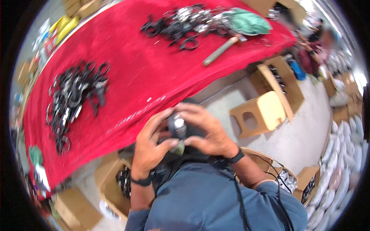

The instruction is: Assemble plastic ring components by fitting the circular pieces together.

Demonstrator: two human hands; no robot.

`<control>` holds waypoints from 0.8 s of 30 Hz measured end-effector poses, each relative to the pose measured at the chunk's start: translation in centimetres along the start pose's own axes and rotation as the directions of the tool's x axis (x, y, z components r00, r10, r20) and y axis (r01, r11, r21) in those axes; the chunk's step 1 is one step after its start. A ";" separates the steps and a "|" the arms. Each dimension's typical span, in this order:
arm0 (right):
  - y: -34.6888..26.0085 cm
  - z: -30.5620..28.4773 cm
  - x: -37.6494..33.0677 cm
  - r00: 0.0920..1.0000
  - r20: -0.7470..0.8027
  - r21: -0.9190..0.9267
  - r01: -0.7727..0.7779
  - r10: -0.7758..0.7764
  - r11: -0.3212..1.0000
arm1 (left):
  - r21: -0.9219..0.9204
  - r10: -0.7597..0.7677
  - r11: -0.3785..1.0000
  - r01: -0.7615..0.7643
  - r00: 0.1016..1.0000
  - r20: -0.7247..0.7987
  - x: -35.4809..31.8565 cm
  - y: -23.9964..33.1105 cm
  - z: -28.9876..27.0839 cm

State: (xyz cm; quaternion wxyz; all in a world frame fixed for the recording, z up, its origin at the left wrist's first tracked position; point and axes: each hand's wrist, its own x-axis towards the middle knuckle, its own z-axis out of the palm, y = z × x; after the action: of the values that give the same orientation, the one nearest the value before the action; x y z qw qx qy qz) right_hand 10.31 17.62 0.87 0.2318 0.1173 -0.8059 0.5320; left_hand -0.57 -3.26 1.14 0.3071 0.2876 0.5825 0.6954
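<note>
Between my hands, in front of my body at the red table's near edge, is a black-and-silver ring-shaped piece [177, 126], blurred. My left hand [151, 144] curls around its left side, fingers bent and thumb pointing in. On the other side my right hand [210, 131] grips it, with its thumb close to the left one. A small greenish bit [179, 148] shows below the ring by the thumbs; its kind I cannot make out. Similar black and silver ring-shaped pieces [77, 94] lie heaped at the table's left, and a second heap [185, 23] sits at the far side.
A hammer [221, 51] with a pale handle and a green cloth [248, 22] lie on the red-covered table [127, 73]. Right of the table stands a pale yellow stool [262, 113] beside an open carton [287, 82]. Another carton [108, 181] is below left. A person [314, 50] sits far right.
</note>
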 end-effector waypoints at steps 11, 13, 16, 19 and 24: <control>-0.4 1.7 -0.8 0.995 -0.085 0.067 -0.049 0.055 0.997 | -0.137 -0.016 0.990 0.010 0.999 -0.044 0.2 -1.2 -0.1; -0.7 1.9 -0.5 0.993 -0.098 0.056 -0.054 0.059 0.997 | -0.145 0.018 0.989 -0.024 0.999 -0.042 0.3 -1.2 -0.1; -0.8 3.0 -0.4 0.987 -0.150 -0.017 -0.061 0.057 0.998 | -0.159 0.089 0.983 -0.094 0.995 -0.034 0.8 -1.4 0.1; -0.7 3.5 -0.3 0.981 -0.195 -0.104 -0.038 0.017 0.994 | 0.023 0.061 0.998 -0.059 0.989 -0.134 0.5 -1.3 0.6; -0.9 1.5 0.1 0.913 -0.307 0.135 -0.238 0.269 0.962 | -0.021 0.030 0.999 -0.033 0.994 -0.110 0.0 -1.0 0.5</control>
State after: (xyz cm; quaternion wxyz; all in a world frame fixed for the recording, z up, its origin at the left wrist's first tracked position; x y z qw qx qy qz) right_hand 10.25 15.93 1.17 0.2834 -0.0661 -0.7395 0.6070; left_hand -0.15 -2.79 0.27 0.2671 0.2549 0.5859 0.7214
